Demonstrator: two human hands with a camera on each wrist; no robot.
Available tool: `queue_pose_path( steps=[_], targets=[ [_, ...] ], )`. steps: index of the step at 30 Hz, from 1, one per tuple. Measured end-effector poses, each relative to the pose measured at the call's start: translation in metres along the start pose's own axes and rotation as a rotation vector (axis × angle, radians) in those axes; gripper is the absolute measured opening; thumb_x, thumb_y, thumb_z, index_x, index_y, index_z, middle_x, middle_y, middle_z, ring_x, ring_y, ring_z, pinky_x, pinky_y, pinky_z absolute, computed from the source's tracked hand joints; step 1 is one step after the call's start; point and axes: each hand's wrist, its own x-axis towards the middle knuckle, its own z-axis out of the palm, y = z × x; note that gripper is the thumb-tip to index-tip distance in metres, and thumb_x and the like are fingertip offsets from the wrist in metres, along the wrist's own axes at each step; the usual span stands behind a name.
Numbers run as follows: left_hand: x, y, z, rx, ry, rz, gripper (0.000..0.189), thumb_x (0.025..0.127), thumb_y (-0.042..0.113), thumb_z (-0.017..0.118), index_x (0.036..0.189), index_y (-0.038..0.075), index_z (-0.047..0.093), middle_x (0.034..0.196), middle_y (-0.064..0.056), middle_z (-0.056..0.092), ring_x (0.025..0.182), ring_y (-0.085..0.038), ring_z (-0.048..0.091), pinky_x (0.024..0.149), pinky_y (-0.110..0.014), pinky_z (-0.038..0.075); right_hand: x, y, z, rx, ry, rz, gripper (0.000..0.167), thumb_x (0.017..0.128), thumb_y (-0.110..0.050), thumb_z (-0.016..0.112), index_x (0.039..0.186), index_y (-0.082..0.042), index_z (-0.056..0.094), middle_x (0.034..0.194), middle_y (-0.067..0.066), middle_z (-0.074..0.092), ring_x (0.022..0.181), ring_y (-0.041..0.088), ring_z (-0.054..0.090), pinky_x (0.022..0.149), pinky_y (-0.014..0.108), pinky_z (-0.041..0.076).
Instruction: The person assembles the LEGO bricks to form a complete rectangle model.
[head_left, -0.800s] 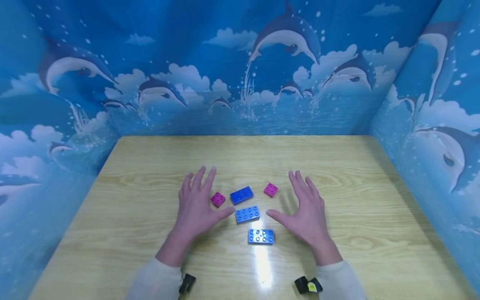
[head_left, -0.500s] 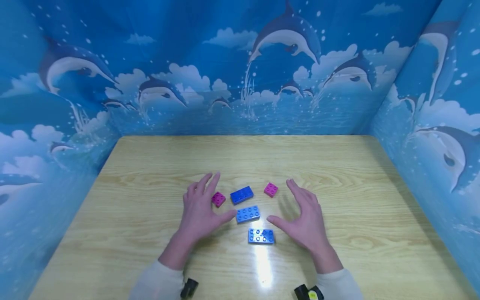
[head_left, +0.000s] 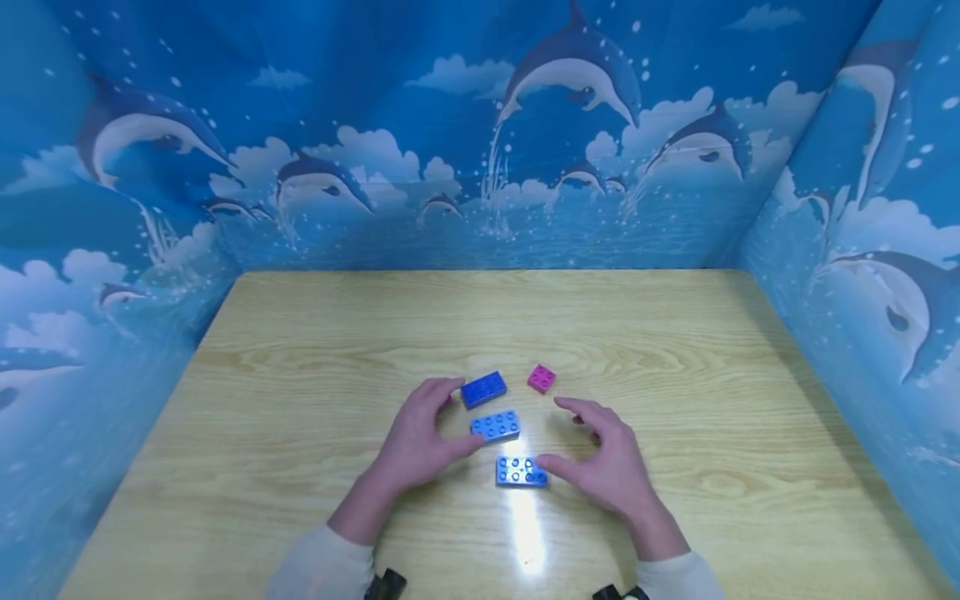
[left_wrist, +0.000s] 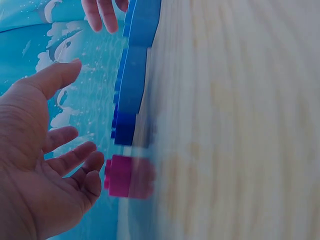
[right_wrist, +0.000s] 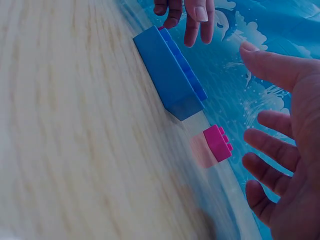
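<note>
Five studded bricks lie on the wood-grain tabletop (head_left: 712, 400) that I watch remotely. The left hand (head_left: 420, 442) hovers with its fingers bent and slightly spread, well parted from the thumb; in my head view it covers most of the left pink brick (left_wrist: 120, 176), and its thumb overlaps the light blue brick (head_left: 493, 425). I see the right hand (head_left: 611, 467) with fingers spread and loosely bent, its thumb overlapping a corner of the near blue brick (head_left: 517, 472) from above, though my right wrist view shows a gap between them. Beyond sit the dark blue brick (head_left: 483, 390) and the right pink brick (head_left: 542, 378).
</note>
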Motion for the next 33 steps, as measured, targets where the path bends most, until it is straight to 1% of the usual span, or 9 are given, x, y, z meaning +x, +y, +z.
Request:
queue_pose_path(
  steps=[3,6,10,14,18,21,26,29,33],
  targets=[
    [0.0,0.0,0.004,-0.006,-0.028,0.041,0.077,0.074,0.038,0.088,0.139,0.011,0.057,0.128,-0.005,0.058,0.115,-0.024,0.056,0.099,-0.044,0.045,-0.002,0.001,0.0,0.019,-0.038,0.005,0.076,0.063,-0.041,0.094,0.128,-0.013,0.066,0.116,0.002,0.067,0.098,0.024,0.06,0.081,0.047,0.05],
    [-0.001,0.0,0.007,-0.022,-0.051,0.05,0.073,0.075,0.037,0.088,0.136,0.008,0.059,0.124,-0.007,0.061,0.111,-0.024,0.057,0.097,-0.045,0.046,-0.005,0.002,0.0,0.029,-0.08,0.016,0.072,0.063,-0.038,0.095,0.125,-0.013,0.067,0.111,0.0,0.067,0.095,0.021,0.059,0.08,0.043,0.05],
    [-0.001,0.001,0.009,-0.03,-0.063,0.027,0.068,0.076,0.036,0.087,0.132,0.008,0.061,0.116,-0.005,0.063,0.099,-0.02,0.058,0.086,-0.04,0.05,-0.008,0.004,0.001,0.05,-0.119,0.023,0.067,0.062,-0.033,0.096,0.12,-0.013,0.07,0.108,-0.003,0.068,0.094,0.021,0.059,0.081,0.041,0.05],
    [-0.002,0.001,0.011,-0.027,-0.062,0.013,0.061,0.076,0.036,0.087,0.127,0.009,0.065,0.107,-0.001,0.063,0.091,-0.017,0.055,0.077,-0.034,0.05,-0.011,0.007,0.002,0.062,-0.155,0.009,0.063,0.061,-0.032,0.096,0.116,-0.014,0.071,0.106,-0.005,0.068,0.095,0.018,0.06,0.085,0.039,0.05],
    [-0.002,0.0,0.014,-0.038,-0.096,0.007,0.058,0.077,0.036,0.086,0.123,0.008,0.067,0.098,0.001,0.06,0.087,-0.016,0.054,0.075,-0.034,0.049,-0.012,0.009,0.003,0.057,-0.191,-0.023,0.062,0.061,-0.035,0.096,0.115,-0.016,0.072,0.107,-0.007,0.068,0.097,0.016,0.061,0.086,0.038,0.05],
    [-0.002,-0.001,0.017,-0.026,-0.119,-0.006,0.057,0.077,0.035,0.086,0.123,0.009,0.068,0.098,0.003,0.06,0.088,-0.014,0.053,0.077,-0.034,0.05,-0.012,0.01,0.005,0.043,-0.21,-0.044,0.06,0.061,-0.035,0.096,0.113,-0.018,0.072,0.106,-0.009,0.068,0.098,0.013,0.061,0.087,0.037,0.05],
    [-0.002,-0.003,0.019,-0.013,-0.125,-0.016,0.056,0.075,0.031,0.088,0.122,0.008,0.068,0.099,0.003,0.06,0.089,-0.014,0.054,0.08,-0.036,0.049,-0.012,0.011,0.008,0.02,-0.228,-0.059,0.056,0.06,-0.033,0.096,0.11,-0.02,0.073,0.103,-0.015,0.067,0.097,0.01,0.061,0.087,0.037,0.05],
    [-0.002,-0.003,0.02,-0.005,-0.131,-0.019,0.055,0.075,0.028,0.088,0.122,0.007,0.067,0.096,0.004,0.058,0.087,-0.014,0.053,0.077,-0.034,0.049,-0.012,0.01,0.009,0.004,-0.235,-0.055,0.053,0.061,-0.03,0.096,0.108,-0.021,0.074,0.102,-0.017,0.067,0.096,0.01,0.06,0.088,0.039,0.049],
    [-0.001,-0.005,0.021,0.003,-0.13,-0.025,0.05,0.076,0.023,0.087,0.119,0.007,0.068,0.09,0.004,0.056,0.081,-0.014,0.052,0.07,-0.029,0.048,-0.013,0.008,0.009,-0.02,-0.237,-0.054,0.048,0.062,-0.025,0.095,0.106,-0.022,0.074,0.1,-0.018,0.067,0.095,0.009,0.06,0.088,0.04,0.048]
  ],
)
